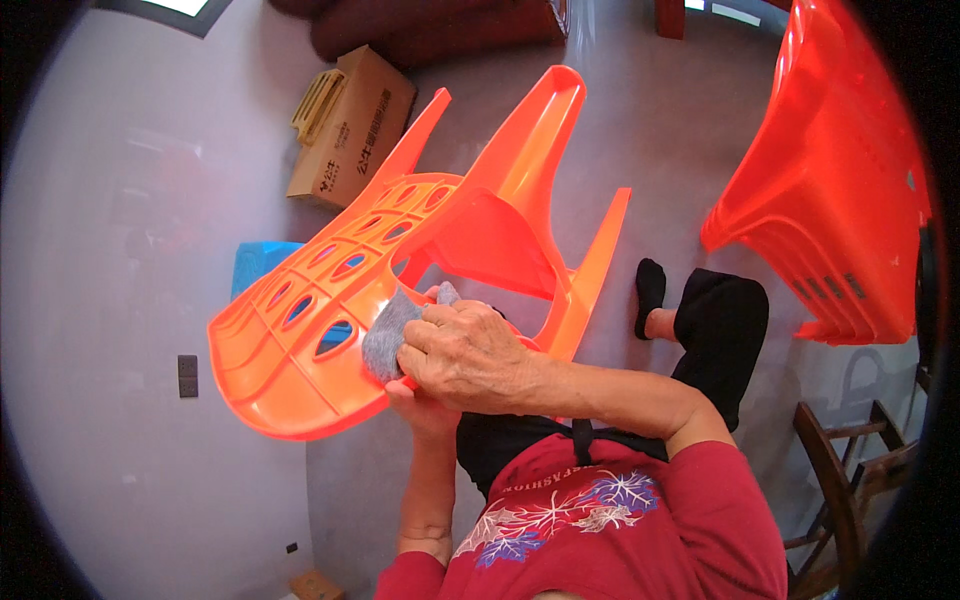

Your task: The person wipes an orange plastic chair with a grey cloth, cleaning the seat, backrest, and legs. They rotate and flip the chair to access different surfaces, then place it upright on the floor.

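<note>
An orange plastic chair (300, 385) is held tilted in front of me, its slotted backrest to the left and its legs pointing up and right. My right hand (470, 350) is closed on a grey cloth (388, 335) and presses it against the chair where the backrest meets the seat. Below it, my left hand (425, 408) grips the chair's edge. The right hand covers part of the left, so only some of its fingers show.
Stacked orange plastic chairs (830, 220) stand at the right, above a dark wooden chair (840, 480). A cardboard box (365, 125) lies beyond the held chair, near a dark red sofa (450, 30). Something blue (262, 265) sits behind the backrest.
</note>
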`<control>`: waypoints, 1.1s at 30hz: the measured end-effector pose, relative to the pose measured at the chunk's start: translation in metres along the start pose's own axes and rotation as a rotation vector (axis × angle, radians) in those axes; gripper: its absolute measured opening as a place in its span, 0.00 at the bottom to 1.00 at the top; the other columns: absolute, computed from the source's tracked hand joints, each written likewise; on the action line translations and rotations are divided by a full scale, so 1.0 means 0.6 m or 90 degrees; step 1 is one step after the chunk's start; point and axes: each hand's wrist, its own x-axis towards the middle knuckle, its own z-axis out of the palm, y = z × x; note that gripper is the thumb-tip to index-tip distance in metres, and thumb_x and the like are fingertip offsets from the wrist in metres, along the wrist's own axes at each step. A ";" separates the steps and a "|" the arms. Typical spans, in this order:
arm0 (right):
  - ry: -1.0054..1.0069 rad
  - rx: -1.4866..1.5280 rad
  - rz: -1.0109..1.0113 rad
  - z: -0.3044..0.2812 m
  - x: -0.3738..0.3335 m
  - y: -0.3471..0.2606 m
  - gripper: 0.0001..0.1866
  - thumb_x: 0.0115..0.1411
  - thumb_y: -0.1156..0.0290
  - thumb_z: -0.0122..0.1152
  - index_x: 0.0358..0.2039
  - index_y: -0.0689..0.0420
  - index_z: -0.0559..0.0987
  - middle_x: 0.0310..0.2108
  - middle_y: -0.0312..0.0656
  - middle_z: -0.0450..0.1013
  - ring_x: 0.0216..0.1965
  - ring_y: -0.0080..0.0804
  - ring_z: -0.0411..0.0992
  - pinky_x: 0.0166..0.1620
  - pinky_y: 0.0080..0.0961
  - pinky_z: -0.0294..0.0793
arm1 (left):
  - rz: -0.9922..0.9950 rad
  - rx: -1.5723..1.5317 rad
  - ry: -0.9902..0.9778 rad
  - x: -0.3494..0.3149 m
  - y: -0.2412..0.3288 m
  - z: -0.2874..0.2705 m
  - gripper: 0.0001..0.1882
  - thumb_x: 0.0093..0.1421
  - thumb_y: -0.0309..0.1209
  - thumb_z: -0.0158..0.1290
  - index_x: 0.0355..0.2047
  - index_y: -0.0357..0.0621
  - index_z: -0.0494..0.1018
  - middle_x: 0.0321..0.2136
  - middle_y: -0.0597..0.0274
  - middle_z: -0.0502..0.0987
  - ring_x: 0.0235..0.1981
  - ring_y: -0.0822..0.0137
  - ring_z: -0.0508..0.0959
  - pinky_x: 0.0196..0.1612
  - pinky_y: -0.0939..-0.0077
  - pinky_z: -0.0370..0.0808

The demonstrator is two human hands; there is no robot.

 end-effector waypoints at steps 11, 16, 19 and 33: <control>-0.028 0.568 0.259 0.014 -0.048 0.140 0.14 0.63 0.66 0.49 0.44 0.59 0.76 0.29 0.43 0.72 0.32 0.33 0.70 0.36 0.32 0.69 | 0.064 -0.039 0.064 0.090 -0.027 0.027 0.50 0.55 0.71 0.35 0.62 0.41 0.50 0.55 0.47 0.64 0.53 0.49 0.68 0.57 0.51 0.63; -0.263 0.797 0.483 0.026 -0.112 0.194 0.15 0.66 0.64 0.42 0.42 0.60 0.75 0.24 0.36 0.68 0.29 0.22 0.66 0.34 0.29 0.69 | 0.129 -0.004 0.285 0.106 -0.031 0.042 0.50 0.53 0.71 0.37 0.63 0.44 0.50 0.53 0.47 0.67 0.47 0.49 0.73 0.51 0.50 0.70; -0.411 0.788 0.601 0.090 -0.208 0.220 0.13 0.62 0.66 0.47 0.38 0.61 0.76 0.22 0.44 0.68 0.25 0.31 0.67 0.33 0.29 0.70 | 0.125 -0.036 0.302 0.112 -0.041 0.020 0.48 0.53 0.70 0.38 0.62 0.46 0.53 0.50 0.48 0.70 0.39 0.50 0.78 0.42 0.53 0.77; -0.323 -0.295 0.155 0.175 -0.343 0.318 0.05 0.47 0.66 0.55 0.22 0.52 0.77 0.29 0.35 0.71 0.37 0.32 0.69 0.36 0.33 0.66 | 0.110 -0.014 0.366 0.148 -0.056 -0.017 0.44 0.53 0.69 0.40 0.60 0.50 0.56 0.50 0.54 0.70 0.38 0.51 0.78 0.39 0.51 0.77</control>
